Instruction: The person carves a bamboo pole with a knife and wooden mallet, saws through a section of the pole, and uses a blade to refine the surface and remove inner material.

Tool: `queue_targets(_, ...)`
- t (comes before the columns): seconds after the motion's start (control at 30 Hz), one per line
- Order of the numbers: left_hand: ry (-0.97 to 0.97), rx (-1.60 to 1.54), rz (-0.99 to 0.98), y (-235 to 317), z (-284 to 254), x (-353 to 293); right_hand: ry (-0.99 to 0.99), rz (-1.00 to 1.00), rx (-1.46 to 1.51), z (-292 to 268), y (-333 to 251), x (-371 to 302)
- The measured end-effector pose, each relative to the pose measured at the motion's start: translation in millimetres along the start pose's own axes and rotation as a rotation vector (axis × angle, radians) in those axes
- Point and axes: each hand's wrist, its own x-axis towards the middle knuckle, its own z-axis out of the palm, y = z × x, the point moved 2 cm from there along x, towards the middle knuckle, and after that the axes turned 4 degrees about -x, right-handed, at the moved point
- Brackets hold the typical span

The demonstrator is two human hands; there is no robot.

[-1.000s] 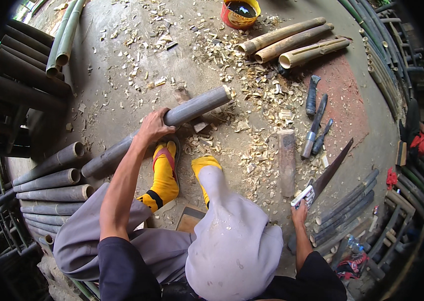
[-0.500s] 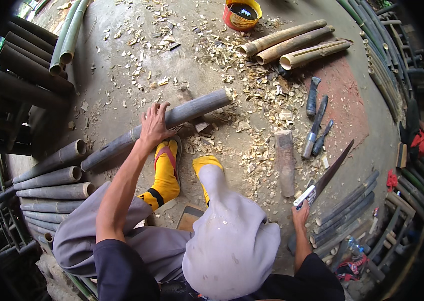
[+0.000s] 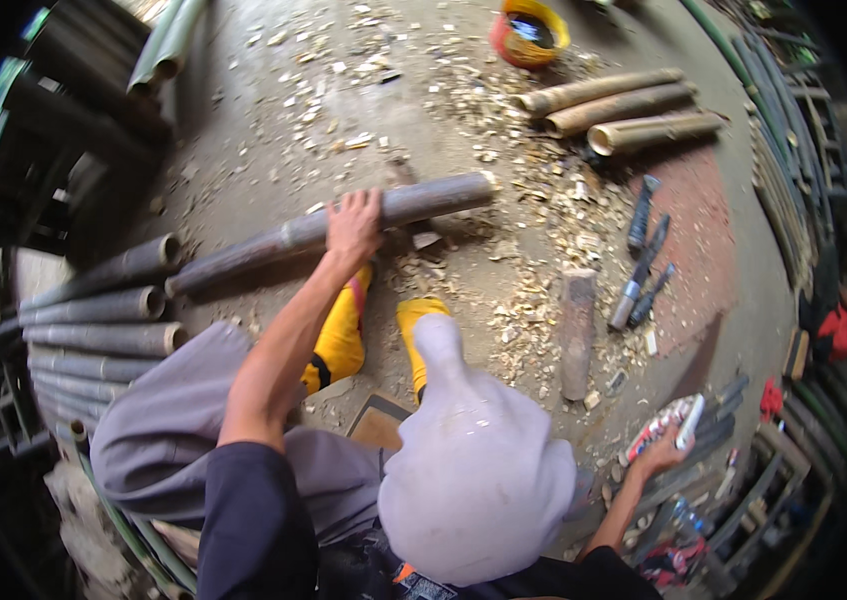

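A dark grey bamboo pole (image 3: 433, 200) lies slanted across the ground ahead of me, its right end propped on a small block (image 3: 427, 240). My left hand (image 3: 353, 225) grips it from above, fingers wrapped over the top. Off to the right, my right hand (image 3: 658, 450) is closed around the white handle of a hand saw (image 3: 688, 425). The saw's dark blade (image 3: 700, 355) points away from me and is smeared by motion. A red-and-white patterned part shows beside the handle; I cannot make out what it is. My yellow-socked foot (image 3: 345, 325) rests just below the pole.
Sheathed or dark-handled blades (image 3: 640, 270) lie right of a short wood piece (image 3: 576, 335). Cut bamboo lengths (image 3: 633, 108) and a red-and-yellow bucket (image 3: 515, 45) stand farther off. Stacked bamboo (image 3: 103, 338) lies at left, more poles at right. Wood chips (image 3: 533, 310) litter the ground.
My right hand has swung the saw farther right. My left hand has shifted a little rightward along the pole, its fingers now closer around it. The whole view has shifted slightly.
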Motion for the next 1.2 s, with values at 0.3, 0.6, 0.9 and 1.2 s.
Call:
queue_targets(0.3, 0.049, -0.021, -0.077, -10, -2, 2, -0.444, -0.245, 0.474, 20, -93, -38)
queue_targets(0.6, -0.05, -0.086, -0.05, -3, -1, 9, -0.827, -0.329, 0.305, 68, -96, -131)
queue_targets(0.9, 0.356, -0.363, 0.275, 26, -16, 5, -0.959, -0.582, 0.312, 123, -79, -183)
queue_targets(1.2, -0.069, -0.294, 0.051, 88, -10, 62, -0.968, -0.683, 0.201, 115, -80, -188)
